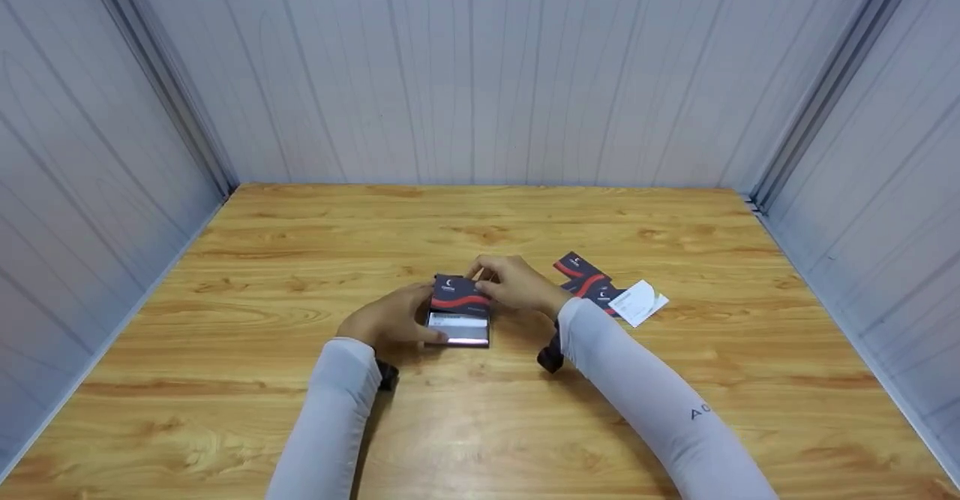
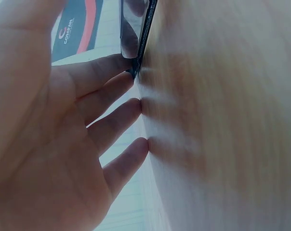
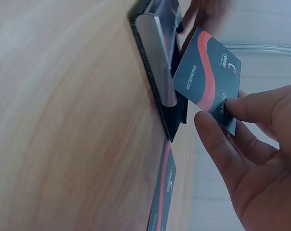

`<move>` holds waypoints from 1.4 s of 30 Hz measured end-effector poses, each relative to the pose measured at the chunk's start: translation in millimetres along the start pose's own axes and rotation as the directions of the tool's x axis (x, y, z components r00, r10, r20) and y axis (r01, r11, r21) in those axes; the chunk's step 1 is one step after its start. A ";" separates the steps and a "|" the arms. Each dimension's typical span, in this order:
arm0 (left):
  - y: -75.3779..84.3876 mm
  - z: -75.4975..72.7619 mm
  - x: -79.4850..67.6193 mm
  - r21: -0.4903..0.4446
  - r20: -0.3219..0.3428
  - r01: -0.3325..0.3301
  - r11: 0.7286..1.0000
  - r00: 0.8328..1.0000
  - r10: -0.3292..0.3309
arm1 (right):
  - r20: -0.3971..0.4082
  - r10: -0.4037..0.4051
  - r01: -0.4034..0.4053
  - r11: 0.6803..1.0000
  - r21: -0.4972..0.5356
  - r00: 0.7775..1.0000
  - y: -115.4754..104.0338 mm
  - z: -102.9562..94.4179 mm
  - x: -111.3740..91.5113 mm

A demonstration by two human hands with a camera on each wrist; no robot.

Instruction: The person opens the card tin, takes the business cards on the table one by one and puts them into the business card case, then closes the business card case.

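Observation:
A business card case with a black cover and a shiny silver inside lies open on the table. My left hand holds it by its left side, thumb over the near corner; in the left wrist view the fingers reach the case's edge and the tabletop. Pinched between the thumb and fingers of my right hand is a dark business card with a red wave and white print. That card stands tilted over the silver holder, its lower edge right at the holder. A pale card shows in the case below it.
To the right, several dark and red business cards lie overlapping on the wooden table. A white card lies face up at their right end. Pale panelled walls enclose the table at the back and both sides.

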State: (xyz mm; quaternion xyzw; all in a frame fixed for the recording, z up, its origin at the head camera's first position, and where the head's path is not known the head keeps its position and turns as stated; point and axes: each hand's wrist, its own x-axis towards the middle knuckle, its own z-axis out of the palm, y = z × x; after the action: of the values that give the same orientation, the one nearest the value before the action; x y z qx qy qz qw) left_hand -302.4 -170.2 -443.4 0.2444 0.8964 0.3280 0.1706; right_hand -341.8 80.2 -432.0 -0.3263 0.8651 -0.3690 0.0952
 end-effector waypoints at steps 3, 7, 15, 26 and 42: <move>-0.1 0.5 -0.1 -0.009 -0.002 0.009 1.000 1.000 -0.009 | 0.008 -0.002 0.002 1.000 -0.003 1.000 0.5 2.5 -0.2; 1.2 1.0 -0.8 -0.025 -0.006 0.011 1.000 1.000 -0.011 | 0.022 0.014 -0.014 1.000 -0.008 1.000 -0.5 4.2 -0.6; 3.5 0.9 -3.0 0.001 -0.009 0.048 0.999 0.999 -0.048 | 0.073 0.017 -0.010 0.996 -0.092 0.997 -5.6 8.7 0.5; 3.3 -0.3 -6.1 0.093 0.003 0.059 0.994 0.998 -0.060 | 0.165 0.032 -0.015 0.995 -0.102 0.986 -6.6 14.5 -0.6; 2.4 1.0 -6.8 0.070 0.008 0.061 0.996 0.998 -0.061 | 0.234 0.004 0.040 0.983 -0.181 0.972 -8.3 15.0 -2.0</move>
State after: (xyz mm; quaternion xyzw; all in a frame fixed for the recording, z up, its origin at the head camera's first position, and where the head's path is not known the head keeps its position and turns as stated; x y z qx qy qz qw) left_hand -295.6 -171.9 -441.5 0.2244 0.9135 0.2899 0.1762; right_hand -330.1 68.5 -436.9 -0.3826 0.8754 -0.2470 0.1621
